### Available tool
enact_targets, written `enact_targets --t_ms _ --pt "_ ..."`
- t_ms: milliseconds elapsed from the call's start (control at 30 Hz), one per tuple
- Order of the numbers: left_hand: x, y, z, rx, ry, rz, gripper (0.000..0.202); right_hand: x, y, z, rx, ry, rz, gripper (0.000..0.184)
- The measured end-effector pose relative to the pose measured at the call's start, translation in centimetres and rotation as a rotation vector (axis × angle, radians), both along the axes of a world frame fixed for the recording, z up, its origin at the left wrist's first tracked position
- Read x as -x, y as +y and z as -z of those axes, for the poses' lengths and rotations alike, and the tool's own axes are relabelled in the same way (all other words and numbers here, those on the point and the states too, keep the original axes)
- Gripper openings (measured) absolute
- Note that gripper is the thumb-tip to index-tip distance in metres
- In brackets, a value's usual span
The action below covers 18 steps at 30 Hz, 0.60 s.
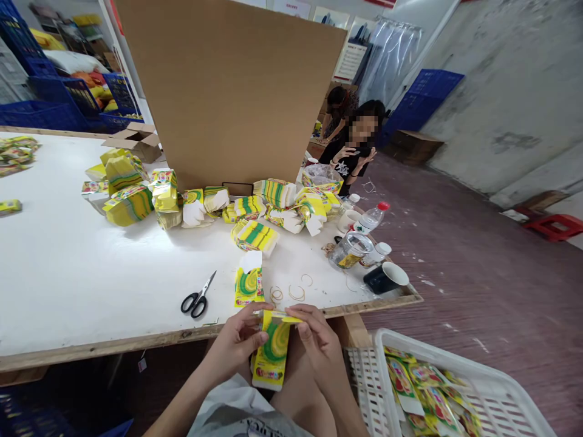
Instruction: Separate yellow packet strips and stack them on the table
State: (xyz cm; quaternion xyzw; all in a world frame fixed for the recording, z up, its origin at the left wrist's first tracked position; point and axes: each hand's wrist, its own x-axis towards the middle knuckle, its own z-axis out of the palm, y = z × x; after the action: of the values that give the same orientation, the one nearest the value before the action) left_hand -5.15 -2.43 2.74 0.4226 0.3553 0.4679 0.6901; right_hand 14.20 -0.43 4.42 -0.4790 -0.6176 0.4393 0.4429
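Note:
Over my lap I hold a yellow and green printed carton (273,358), its top end level with the table edge. My left hand (239,337) grips its left side, thumb on the front face. At the upper right corner, the fingers of my right hand (316,334) pinch a yellow flap. Just beyond, a flat carton (249,285) of the same print lies on the white table (113,273). Black-handled scissors (199,296) rest to its left, blades pointing away. Several rubber bands (276,294) lie to its right.
Bundles of flat cartons (257,235) line the table before a tall cardboard sheet (232,91). A dark mug (385,278), a clear jar (350,250) and a red-capped bottle (371,218) stand near the right edge. Below right is a white basket (505,376) holding cartons. Two people are beyond.

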Motion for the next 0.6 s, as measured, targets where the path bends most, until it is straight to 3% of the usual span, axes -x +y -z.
enact_targets --t_ms 200,367,600 --pt "-0.5 -0.1 0.0 -0.025 0.053 -0.025 0.052 0.5 0.3 -0.6 0.217 -0.082 -0.062 0.04" --pt "-0.6 -0.2 0.0 -0.029 0.072 -0.005 0.051 1.3 0.5 -0.2 0.152 -0.233 0.016 0.028" --pt "-0.7 0.0 0.6 0.009 0.005 -0.02 0.054 2.1 0.1 0.6 0.089 -0.315 0.044 0.033"
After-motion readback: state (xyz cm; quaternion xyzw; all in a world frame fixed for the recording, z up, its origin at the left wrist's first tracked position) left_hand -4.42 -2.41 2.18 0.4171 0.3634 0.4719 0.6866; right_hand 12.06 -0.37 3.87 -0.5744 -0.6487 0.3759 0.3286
